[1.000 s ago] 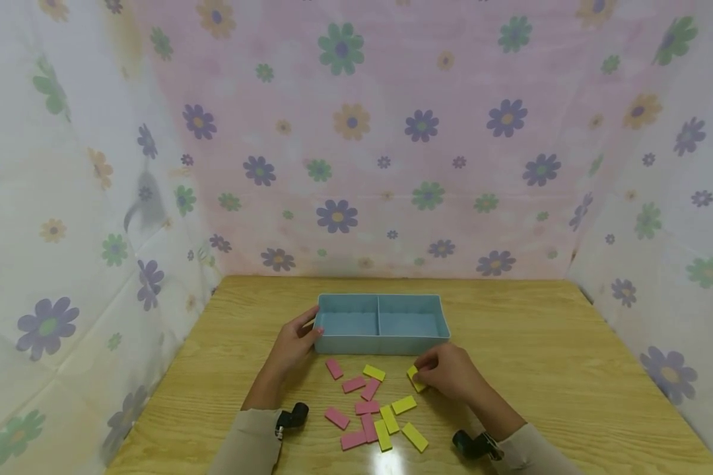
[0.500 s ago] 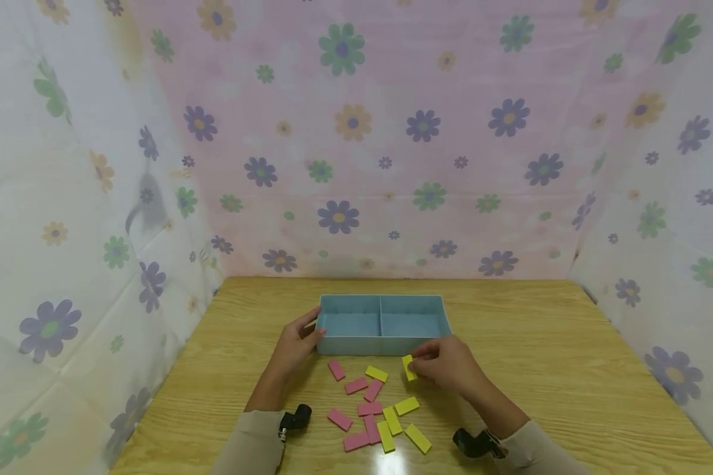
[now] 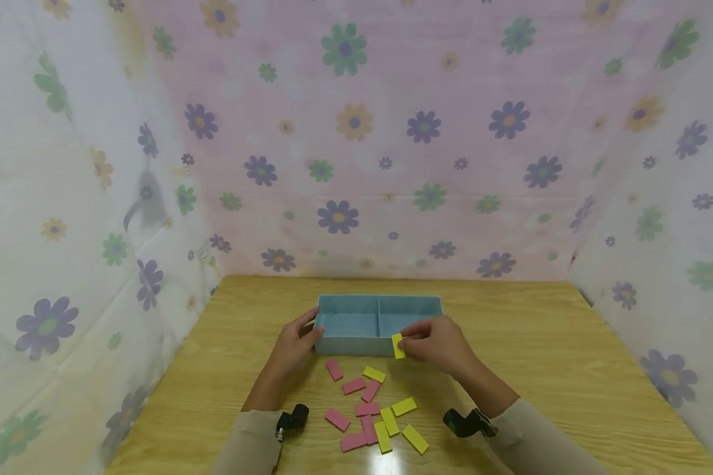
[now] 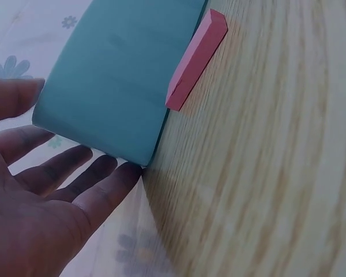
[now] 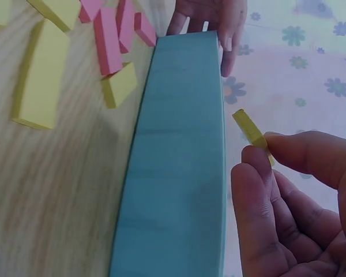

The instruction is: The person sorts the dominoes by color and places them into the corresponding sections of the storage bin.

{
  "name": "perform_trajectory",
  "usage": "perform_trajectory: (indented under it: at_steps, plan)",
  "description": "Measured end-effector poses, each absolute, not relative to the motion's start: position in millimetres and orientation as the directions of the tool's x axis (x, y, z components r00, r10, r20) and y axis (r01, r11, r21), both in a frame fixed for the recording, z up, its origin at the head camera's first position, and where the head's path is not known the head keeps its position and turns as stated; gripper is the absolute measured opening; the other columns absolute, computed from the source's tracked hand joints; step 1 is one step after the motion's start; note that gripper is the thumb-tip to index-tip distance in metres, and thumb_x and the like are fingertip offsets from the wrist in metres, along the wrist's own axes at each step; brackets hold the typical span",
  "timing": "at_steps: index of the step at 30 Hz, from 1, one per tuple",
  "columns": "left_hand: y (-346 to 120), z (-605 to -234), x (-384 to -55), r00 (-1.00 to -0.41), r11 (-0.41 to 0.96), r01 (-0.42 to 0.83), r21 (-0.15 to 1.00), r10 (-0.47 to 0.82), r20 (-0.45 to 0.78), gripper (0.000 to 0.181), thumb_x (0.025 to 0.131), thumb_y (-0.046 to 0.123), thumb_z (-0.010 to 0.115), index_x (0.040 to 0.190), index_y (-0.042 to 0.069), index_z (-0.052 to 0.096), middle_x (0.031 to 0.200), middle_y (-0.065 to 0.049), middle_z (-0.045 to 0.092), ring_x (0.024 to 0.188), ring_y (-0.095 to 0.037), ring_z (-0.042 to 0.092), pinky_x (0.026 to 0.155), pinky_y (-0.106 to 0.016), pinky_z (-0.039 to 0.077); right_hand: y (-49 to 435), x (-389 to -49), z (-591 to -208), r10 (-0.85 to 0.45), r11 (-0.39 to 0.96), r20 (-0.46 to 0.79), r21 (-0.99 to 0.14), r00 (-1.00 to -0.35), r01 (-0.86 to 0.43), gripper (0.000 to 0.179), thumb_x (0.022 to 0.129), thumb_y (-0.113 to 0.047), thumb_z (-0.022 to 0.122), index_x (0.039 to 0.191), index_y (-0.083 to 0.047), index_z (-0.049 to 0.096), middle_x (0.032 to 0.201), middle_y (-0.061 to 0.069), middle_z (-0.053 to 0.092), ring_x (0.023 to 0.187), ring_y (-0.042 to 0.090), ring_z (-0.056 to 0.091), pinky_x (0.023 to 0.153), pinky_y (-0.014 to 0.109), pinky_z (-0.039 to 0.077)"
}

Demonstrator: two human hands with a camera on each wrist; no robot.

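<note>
My right hand (image 3: 440, 344) pinches a yellow rectangular block (image 3: 398, 346) between thumb and fingertips. In the right wrist view this block (image 5: 252, 128) is up at the level of the box rim, beside the box wall. My left hand (image 3: 294, 346) rests against the left end of a light blue two-compartment box (image 3: 356, 346), its thumb at the rim. The left wrist view shows the fingers (image 4: 106, 193) stretched out along the box's end wall (image 4: 115, 75). Both compartments look bare inside, though my right hand covers part of the right one.
Several pink blocks (image 3: 337, 419) and several yellow blocks (image 3: 415, 439) lie scattered on the wooden table (image 3: 529, 343) in front of the box. A pink block (image 4: 197, 60) lies close to the box's front wall. Flowered cloth (image 3: 386, 152) encloses the table's back and sides.
My right hand has lifted the yellow block off the table and carried it up and left to the box's front rim. The left hand stays at the box's end.
</note>
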State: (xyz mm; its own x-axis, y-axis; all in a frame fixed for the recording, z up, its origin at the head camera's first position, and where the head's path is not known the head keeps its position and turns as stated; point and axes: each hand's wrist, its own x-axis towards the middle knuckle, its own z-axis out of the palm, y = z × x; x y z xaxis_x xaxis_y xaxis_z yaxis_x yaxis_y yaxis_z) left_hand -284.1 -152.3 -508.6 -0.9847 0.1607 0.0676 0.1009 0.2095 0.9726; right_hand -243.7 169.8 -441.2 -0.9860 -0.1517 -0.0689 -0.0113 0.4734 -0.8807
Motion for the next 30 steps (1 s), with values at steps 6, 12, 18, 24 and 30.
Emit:
perform_trajectory:
  at_steps: [6,12,18,24,30]
  plan:
    - [-153,-507,-283,-0.979,0.181,0.085,0.98,0.196,0.049,0.06,0.105,0.009,0.058,0.161,0.01,0.037,0.166,-0.02,0.033,0.15,-0.043,0.037,0.11,-0.057,0.046,165,-253,-434,-0.146,0.445,-0.061,-0.896,-0.987,-0.01,0.022,0.092,-0.02,0.079,0.109,-0.006,0.08,0.094,0.006,0.078,0.085,0.027,0.077,0.074,0.041,0.065]
    - [-155,-507,-283,-0.982,0.204,0.086,0.975,0.185,0.048,0.062,0.104,0.007,0.06,0.161,0.01,0.038,0.167,-0.017,0.033,0.149,-0.043,0.04,0.11,-0.055,0.048,157,-263,-430,-0.148,0.442,-0.08,-0.897,-0.986,0.007,0.024,0.093,-0.022,0.078,0.112,-0.007,0.079,0.094,0.006,0.078,0.09,0.032,0.077,0.078,0.043,0.065]
    - [-155,-507,-282,-0.979,0.22,0.101,0.97,0.193,0.058,0.062,0.103,0.008,0.061,0.161,0.01,0.038,0.167,-0.017,0.033,0.149,-0.044,0.04,0.11,-0.056,0.047,149,-273,-424,-0.156,0.43,-0.103,-0.902,-0.982,0.026,0.025,0.093,-0.022,0.078,0.114,-0.007,0.078,0.098,0.007,0.078,0.095,0.033,0.077,0.082,0.044,0.064]
    - [-154,-507,-282,-0.979,0.231,0.092,0.969,0.199,0.046,0.062,0.104,0.01,0.062,0.161,0.01,0.038,0.167,-0.018,0.032,0.149,-0.045,0.039,0.11,-0.055,0.047,140,-280,-418,-0.149,0.413,-0.136,-0.908,-0.979,0.063,0.026,0.093,-0.024,0.079,0.113,-0.007,0.078,0.101,0.009,0.077,0.095,0.031,0.077,0.083,0.043,0.064]
    - [-157,-505,-281,-0.979,0.231,0.093,0.968,0.197,0.047,0.063,0.103,0.01,0.062,0.161,0.009,0.037,0.167,-0.018,0.032,0.148,-0.044,0.04,0.11,-0.055,0.048,128,-291,-415,-0.14,0.394,-0.15,-0.915,-0.979,0.084,0.024,0.091,-0.023,0.081,0.111,-0.009,0.078,0.104,0.01,0.077,0.093,0.028,0.077,0.086,0.046,0.063]
